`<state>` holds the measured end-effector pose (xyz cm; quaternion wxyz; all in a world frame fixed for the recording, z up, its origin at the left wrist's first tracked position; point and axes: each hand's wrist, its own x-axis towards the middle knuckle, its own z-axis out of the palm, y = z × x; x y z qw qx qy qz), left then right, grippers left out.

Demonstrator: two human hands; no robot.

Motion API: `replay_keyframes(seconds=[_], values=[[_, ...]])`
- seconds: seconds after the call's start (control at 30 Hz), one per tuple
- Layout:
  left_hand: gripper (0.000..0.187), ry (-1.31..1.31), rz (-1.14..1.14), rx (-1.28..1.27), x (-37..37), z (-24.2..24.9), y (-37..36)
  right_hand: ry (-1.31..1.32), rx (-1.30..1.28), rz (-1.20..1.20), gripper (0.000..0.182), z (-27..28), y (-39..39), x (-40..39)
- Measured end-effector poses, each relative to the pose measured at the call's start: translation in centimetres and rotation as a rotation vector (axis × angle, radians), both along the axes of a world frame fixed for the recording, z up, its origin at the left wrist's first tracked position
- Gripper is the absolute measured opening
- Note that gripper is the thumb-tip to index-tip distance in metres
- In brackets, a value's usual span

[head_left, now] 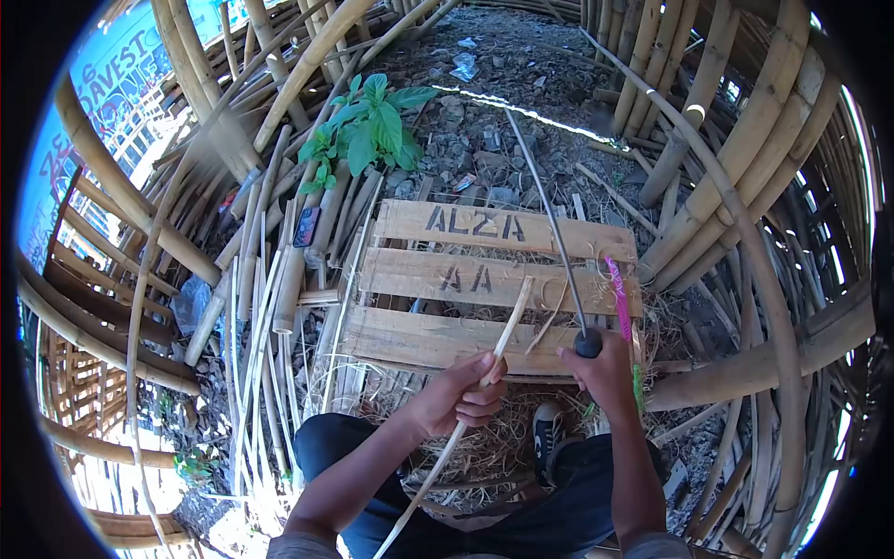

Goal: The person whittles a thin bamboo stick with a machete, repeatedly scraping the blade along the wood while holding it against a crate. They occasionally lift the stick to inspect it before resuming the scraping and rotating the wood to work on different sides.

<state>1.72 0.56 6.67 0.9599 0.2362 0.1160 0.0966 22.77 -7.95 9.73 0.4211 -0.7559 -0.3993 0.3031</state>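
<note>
My left hand is closed around a pale split bamboo strip, which slants from above the wooden slats down past my legs. My right hand grips the dark rounded handle of a long, thin metal blade; it points away from me, and seems to be seen edge-on. Below both hands lies a low wooden slatted platform, stencilled "ALZA" and "AA". Thin curled shavings rest on its slats. A pink strip-like item with markings lies at its right side, with a bright green piece below.
Bamboo poles rise on both sides. A phone rests on bamboo at the left, near a leafy green plant. Thin bamboo strips stand along the left. Straw-like shavings cover the ground between my feet. Rubble lies beyond the platform.
</note>
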Motion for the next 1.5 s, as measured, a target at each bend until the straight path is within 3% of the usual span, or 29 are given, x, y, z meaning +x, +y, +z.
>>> replay_keyframes(seconds=[0.03,0.1,0.3,0.43,0.5,0.57,0.63,0.7,0.9,1.0,1.07,1.1,1.17,1.23,1.3,1.33,1.4,1.43,1.5], values=[[0.031,-0.006,-0.005,-0.037,0.0,-0.1,0.0,0.001,0.002,0.002,0.019,-0.5,0.1,-0.2],[0.032,-0.011,-0.010,-0.071,-0.2,-0.2,0.1,-0.403,0.193,0.109,0.020,-1.1,0.5,-0.7],[0.033,0.032,0.016,-0.076,-0.4,-0.4,0.1,-0.553,0.081,0.208,0.020,-1.4,0.7,-3.4],[0.034,0.200,0.054,-0.046,-0.3,-0.5,-0.4,-0.649,0.022,0.286,0.018,-2.2,1.8,-3.3],[0.034,0.244,0.044,-0.054,-0.4,-0.6,-0.8,-0.693,-0.042,0.103,0.019,-3.1,3.2,-1.7],[0.035,0.077,-0.141,-0.320,-0.7,-0.7,-1.5,-0.576,0.003,0.029,0.019,-4.7,4.1,1.3],[0.035,0.051,-0.211,-0.311,-1.2,-0.9,-1.2,-0.450,0.061,-0.063,0.020,-4.1,4.0,2.6],[0.036,-0.191,-0.373,-0.476,-1.9,-1.6,-0.6,-0.311,-0.056,0.000,0.019,-2.7,2.8,2.8],[0.040,-0.173,-0.283,-0.500,-2.0,-1.7,-0.1,-0.337,0.102,0.136,0.017,-1.1,0.8,-1.6],[0.040,-0.092,-0.224,-0.288,-1.4,-1.3,0.2,-0.258,0.085,0.151,0.017,-1.5,1.3,-2.4],[0.038,0.319,-0.047,0.149,-0.9,-0.9,0.1,-0.253,0.094,0.143,0.017,-1.9,2.0,-1.9],[0.038,0.324,-0.043,0.151,-0.6,-1.0,0.0,-0.249,0.098,0.147,0.017,-2.4,2.4,-1.5],[0.038,0.583,0.040,0.422,0.3,-1.4,-0.6,0.064,0.059,0.135,0.017,-3.0,2.9,-0.5],[0.038,0.614,0.041,0.466,1.3,-0.9,-0.7,0.120,0.074,0.134,0.017,-2.1,3.1,-0.3],[0.040,0.724,0.038,0.779,2.7,-2.4,-0.3,0.418,0.213,0.060,0.016,-2.5,3.4,0.4],[0.040,0.727,0.052,0.784,3.4,-2.8,0.0,0.472,0.255,0.050,0.016,-2.5,3.4,0.7],[0.040,0.700,0.097,1.425,4.8,-3.2,0.6,0.464,0.295,0.033,0.016,-3.9,3.8,1.8],[0.040,0.704,0.115,1.424,5.3,-3.3,0.5,0.458,0.329,0.001,0.016,-4.3,3.9,2.3],[0.038,0.588,0.200,1.872,5.8,-2.8,0.1,0.457,0.304,-0.054,0.014,-4.4,3.7,3.1]])
